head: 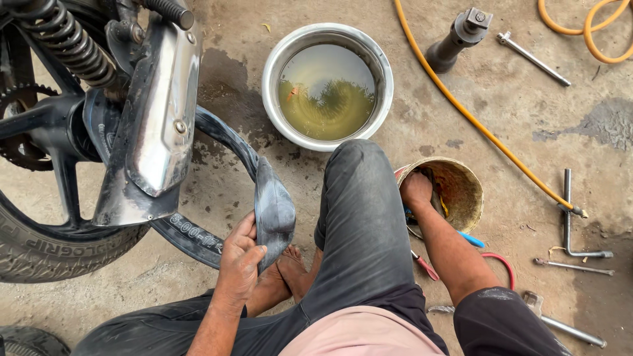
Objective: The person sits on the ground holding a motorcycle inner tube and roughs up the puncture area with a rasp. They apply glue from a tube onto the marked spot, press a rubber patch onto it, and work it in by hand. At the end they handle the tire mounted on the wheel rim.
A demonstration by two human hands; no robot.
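Head view hid the right hand (pixel 416 190) fingers inside a yellow bucket (pixel 461 198), grip unclear; left hand (pixel 241 260) clasped the limp black inner tube (pixel 273 211).

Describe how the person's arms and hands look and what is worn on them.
Both arms are bare to above the elbow. The left hand and right hand wear no gloves, rings or watch. A dark short sleeve covers the right upper arm; no sleeve shows on the left. The hands look grimy.
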